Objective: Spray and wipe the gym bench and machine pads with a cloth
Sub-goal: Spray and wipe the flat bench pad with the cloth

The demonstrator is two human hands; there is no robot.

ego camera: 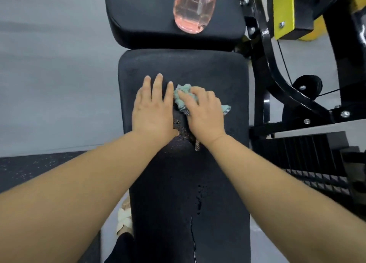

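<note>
A long black bench pad (217,163) runs away from me, its surface cracked and peeling near the middle and front. My left hand (153,108) lies flat on the pad with straight fingers. Beside it, my right hand (204,112) grips a crumpled pale green cloth (183,94) and presses it onto the pad; cloth ends stick out to the right and below the wrist. On the second black pad (142,15) beyond lies a clear spray bottle (193,9) holding pink liquid, its top cut off by the frame.
A black machine frame (277,80) with bolts and a yellow plate (283,11) stands close on the right, with a black weight stack (309,159) below it. Grey floor (49,74) lies to the left, dark speckled matting at lower left.
</note>
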